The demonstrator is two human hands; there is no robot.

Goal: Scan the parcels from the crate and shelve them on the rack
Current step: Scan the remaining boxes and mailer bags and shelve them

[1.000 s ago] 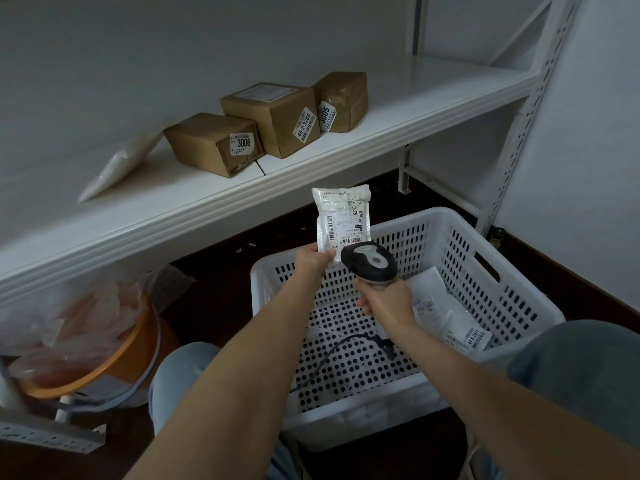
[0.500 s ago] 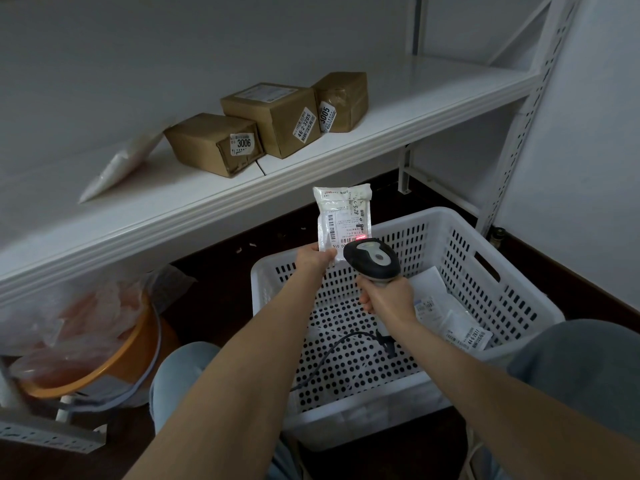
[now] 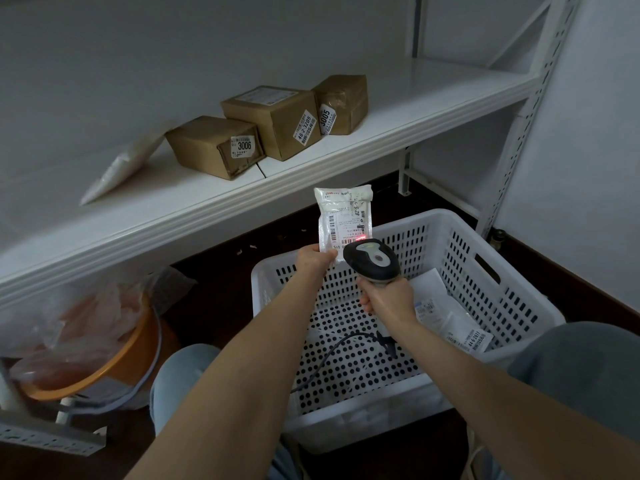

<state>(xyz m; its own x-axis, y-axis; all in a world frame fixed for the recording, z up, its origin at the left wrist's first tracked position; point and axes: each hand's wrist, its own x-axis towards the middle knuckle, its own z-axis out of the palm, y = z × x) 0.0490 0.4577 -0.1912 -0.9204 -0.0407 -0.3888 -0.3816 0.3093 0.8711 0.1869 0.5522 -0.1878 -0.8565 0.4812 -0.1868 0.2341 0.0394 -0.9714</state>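
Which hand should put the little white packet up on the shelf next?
Probably the left hand: it pinches the white packet by its bottom edge, just below the shelf. The right hand is full, gripping the scanner.

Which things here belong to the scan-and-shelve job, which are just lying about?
Job: white plastic parcel pouch in left hand; black-and-grey handheld scanner in right hand; white perforated plastic crate with labelled white parcels; white metal rack shelf holding three brown cardboard boxes and a flat white bag.
Lying about: orange plastic basin; crumpled clear plastic bag over it.
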